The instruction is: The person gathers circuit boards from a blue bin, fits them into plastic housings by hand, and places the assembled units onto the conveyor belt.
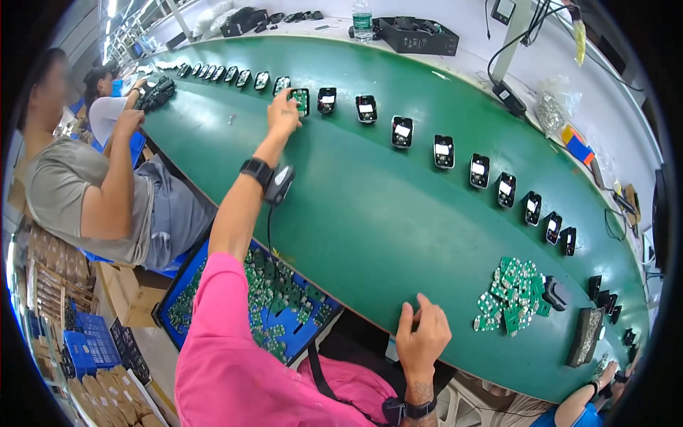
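Note:
My left hand [284,116] reaches across the green table, its fingers closed at the left edge of a small green circuit board [302,101]. That board lies at a black housing in the long row; whether it is fully seated I cannot tell. To its right is a black housing [326,100] with a white patch inside. Close to the table's front edge, my right hand [423,334] is open and holds nothing, its fingers apart and slightly bent. A pile of green circuit boards [511,295] lies to its right. Near my left wrist rests a grey-black corded device [280,186].
A blue tray [288,340] of circuit boards sits below the front edge. At far right are a long box of small parts [585,337] and a person's hand [607,373]. Co-workers sit at left. A bottle [362,21] and a black box [418,37] stand behind.

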